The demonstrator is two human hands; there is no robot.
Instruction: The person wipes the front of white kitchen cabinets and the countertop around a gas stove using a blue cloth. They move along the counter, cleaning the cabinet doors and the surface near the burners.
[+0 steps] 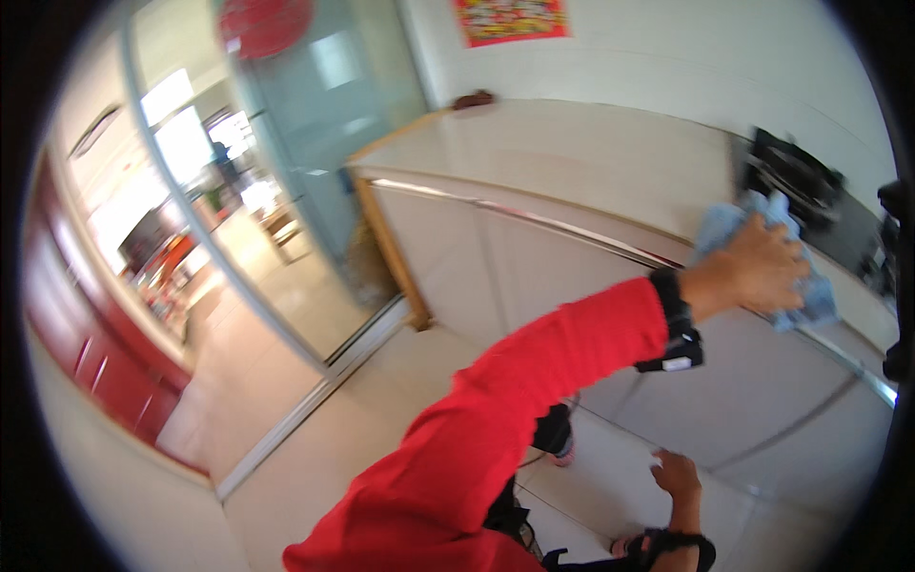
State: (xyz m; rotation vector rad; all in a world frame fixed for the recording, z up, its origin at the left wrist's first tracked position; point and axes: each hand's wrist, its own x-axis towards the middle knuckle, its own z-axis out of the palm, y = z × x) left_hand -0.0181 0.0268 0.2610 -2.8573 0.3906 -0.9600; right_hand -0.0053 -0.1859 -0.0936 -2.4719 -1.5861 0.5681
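My left hand (762, 267), at the end of a red sleeve, is closed over a light blue cloth (721, 225). It presses the bunched cloth onto the front edge of the counter, beside a black gas stove (796, 176). Part of the cloth hangs over the edge. Lower down, my right hand (678, 474) hangs in front of the cabinet doors, away from the counter. Its fingers are loosely bent and apart, with nothing visible in them. Dark bands circle both wrists.
The pale countertop (572, 143) runs left from the stove, with a small dark brown object (474, 99) at its far corner. Cabinet doors (562, 267) with a shiny metal edge stand below. A glass sliding door (324, 143) and a floor track lie at the left.
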